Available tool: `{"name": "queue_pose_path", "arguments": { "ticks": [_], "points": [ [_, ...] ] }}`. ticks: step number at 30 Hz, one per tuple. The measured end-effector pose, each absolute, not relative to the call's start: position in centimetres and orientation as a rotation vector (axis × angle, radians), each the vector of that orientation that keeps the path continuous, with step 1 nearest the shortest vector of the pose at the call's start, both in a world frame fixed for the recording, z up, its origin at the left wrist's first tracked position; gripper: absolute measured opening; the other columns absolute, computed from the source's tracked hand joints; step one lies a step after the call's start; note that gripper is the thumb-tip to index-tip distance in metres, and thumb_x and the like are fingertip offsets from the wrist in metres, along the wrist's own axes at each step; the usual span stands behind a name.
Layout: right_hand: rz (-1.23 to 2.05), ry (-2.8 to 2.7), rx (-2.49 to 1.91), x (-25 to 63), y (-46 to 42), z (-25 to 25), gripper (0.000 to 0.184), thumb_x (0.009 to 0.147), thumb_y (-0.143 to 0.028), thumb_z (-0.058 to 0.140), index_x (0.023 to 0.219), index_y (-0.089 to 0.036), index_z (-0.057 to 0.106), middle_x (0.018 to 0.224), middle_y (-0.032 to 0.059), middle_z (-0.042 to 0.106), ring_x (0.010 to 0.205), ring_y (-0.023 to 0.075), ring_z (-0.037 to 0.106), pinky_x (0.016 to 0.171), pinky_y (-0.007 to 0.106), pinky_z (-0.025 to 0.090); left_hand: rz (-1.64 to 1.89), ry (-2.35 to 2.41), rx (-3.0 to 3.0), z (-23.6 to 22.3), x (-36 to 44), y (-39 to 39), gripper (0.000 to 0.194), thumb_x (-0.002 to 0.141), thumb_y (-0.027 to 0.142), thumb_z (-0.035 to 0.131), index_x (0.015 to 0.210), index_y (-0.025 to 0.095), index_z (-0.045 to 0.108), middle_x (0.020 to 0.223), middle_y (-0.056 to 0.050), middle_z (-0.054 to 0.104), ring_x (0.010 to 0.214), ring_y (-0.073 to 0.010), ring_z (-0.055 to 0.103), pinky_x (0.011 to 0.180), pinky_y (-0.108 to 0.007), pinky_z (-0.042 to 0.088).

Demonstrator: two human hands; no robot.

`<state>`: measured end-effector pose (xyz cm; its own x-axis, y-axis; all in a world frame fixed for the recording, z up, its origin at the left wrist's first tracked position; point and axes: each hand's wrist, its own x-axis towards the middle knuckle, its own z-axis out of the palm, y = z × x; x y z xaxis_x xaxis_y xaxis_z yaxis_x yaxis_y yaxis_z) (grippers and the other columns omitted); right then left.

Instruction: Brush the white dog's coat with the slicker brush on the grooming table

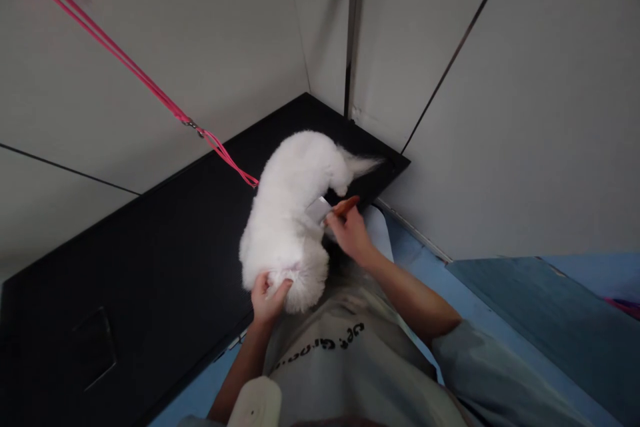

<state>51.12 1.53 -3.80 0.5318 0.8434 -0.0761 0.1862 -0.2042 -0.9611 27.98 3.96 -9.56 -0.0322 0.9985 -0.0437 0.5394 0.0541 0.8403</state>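
A small white fluffy dog (295, 180) is on the black table (165, 267), its body curved toward me. My left hand (269, 297) is closed on the fur at the dog's near, rounded end, with the thumb on top. In my right hand (350, 233) is a slicker brush (319, 209) with an orange-brown handle. Its flat pale head rests against the dog's right-hand side in the view. Fur hides the bristles and part of my left fingers. I cannot make out the dog's face.
A pink leash (165, 103) with a metal clip runs from the upper left down to the dog. Grey wall panels (540, 120) stand behind the table, with a dark upright post (351, 33) at its far corner. A grey apron (345, 353) covers my front. The floor (425, 267) is blue.
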Motion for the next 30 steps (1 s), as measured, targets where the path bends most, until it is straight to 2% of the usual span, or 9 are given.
{"name": "queue_pose_path", "arguments": {
  "ticks": [4,9,13,15,19,22,24,27,30],
  "points": [
    [1.114,-1.052,-1.442,50.2,0.6,-4.5,0.017,0.076,-0.031,0.063,0.085,-0.020,0.053,0.078,0.0007,0.062,0.072,0.0165,0.060,0.070,0.030,0.049,0.901,1.597,1.574,-9.4,28.2,4.1,0.036,0.048,0.044,0.068,0.074,0.020,0.058,0.061,0.004,0.053,0.053,-0.0126,0.048,0.053,-0.025,0.042],
    [0.736,-0.660,-1.532,49.4,-0.3,-5.9,0.017,0.081,-0.032,0.056,0.092,-0.021,0.050,0.090,0.0041,0.062,0.086,0.0186,0.060,0.082,0.035,0.050,0.872,1.543,1.606,-8.7,28.4,4.1,0.035,0.051,0.045,0.069,0.071,0.020,0.056,0.055,0.005,0.050,0.049,-0.0116,0.045,0.049,-0.024,0.040],
    [0.971,-0.759,-1.398,48.3,-1.4,-7.1,0.021,0.077,-0.034,0.063,0.087,-0.021,0.050,0.084,0.0021,0.062,0.080,0.0177,0.060,0.078,0.034,0.051,0.864,1.532,1.630,-8.4,28.5,4.2,0.038,0.051,0.046,0.069,0.074,0.019,0.056,0.054,0.006,0.047,0.047,-0.0102,0.042,0.046,-0.023,0.036],
    [0.894,-0.602,-1.451,48.2,-1.6,-7.7,0.021,0.078,-0.035,0.061,0.087,-0.021,0.048,0.082,0.0016,0.060,0.077,0.0175,0.060,0.078,0.035,0.052,0.835,1.540,1.629,-8.4,28.7,4.2,0.041,0.050,0.047,0.070,0.076,0.019,0.057,0.051,0.008,0.041,0.044,-0.0093,0.037,0.043,-0.023,0.032],
    [0.722,-0.522,-1.441,47.6,-2.2,-8.3,0.024,0.079,-0.039,0.059,0.093,-0.022,0.049,0.095,0.0050,0.062,0.086,0.0186,0.061,0.080,0.034,0.051,0.849,1.522,1.632,-8.4,29.0,4.3,0.045,0.048,0.049,0.070,0.079,0.019,0.055,0.050,0.010,0.036,0.042,-0.0080,0.032,0.041,-0.022,0.027],
    [0.902,-0.583,-1.407,48.2,-2.7,-8.6,0.025,0.076,-0.042,0.060,0.085,-0.022,0.049,0.082,0.0025,0.061,0.076,0.0180,0.060,0.071,0.033,0.051,0.868,1.493,1.639,-8.5,28.8,4.4,0.045,0.050,0.048,0.070,0.080,0.019,0.054,0.053,0.009,0.039,0.044,-0.0085,0.035,0.043,-0.023,0.030],
    [0.839,-0.466,-1.504,49.6,-3.0,-8.6,0.024,0.077,-0.043,0.057,0.080,-0.022,0.047,0.073,0.0013,0.058,0.072,0.0187,0.059,0.070,0.034,0.050,0.865,1.500,1.646,-8.6,28.5,4.5,0.045,0.050,0.048,0.070,0.081,0.019,0.054,0.053,0.009,0.038,0.044,-0.0085,0.035,0.043,-0.023,0.030],
    [0.571,-0.323,-1.592,50.4,-3.2,-8.2,0.023,0.080,-0.044,0.051,0.085,-0.022,0.047,0.081,0.0039,0.060,0.081,0.0202,0.059,0.078,0.036,0.050,0.861,1.525,1.659,-8.7,28.3,4.5,0.047,0.050,0.049,0.070,0.083,0.018,0.055,0.053,0.010,0.036,0.044,-0.0083,0.033,0.043,-0.023,0.029],
    [0.741,-0.522,-1.421,48.5,-3.0,-8.0,0.025,0.079,-0.042,0.057,0.092,-0.022,0.049,0.090,0.0043,0.063,0.082,0.0190,0.061,0.076,0.034,0.051,0.870,1.509,1.676,-8.6,28.4,4.4,0.048,0.051,0.049,0.070,0.084,0.018,0.056,0.056,0.008,0.041,0.046,-0.0090,0.037,0.044,-0.023,0.032]
  ]
}}
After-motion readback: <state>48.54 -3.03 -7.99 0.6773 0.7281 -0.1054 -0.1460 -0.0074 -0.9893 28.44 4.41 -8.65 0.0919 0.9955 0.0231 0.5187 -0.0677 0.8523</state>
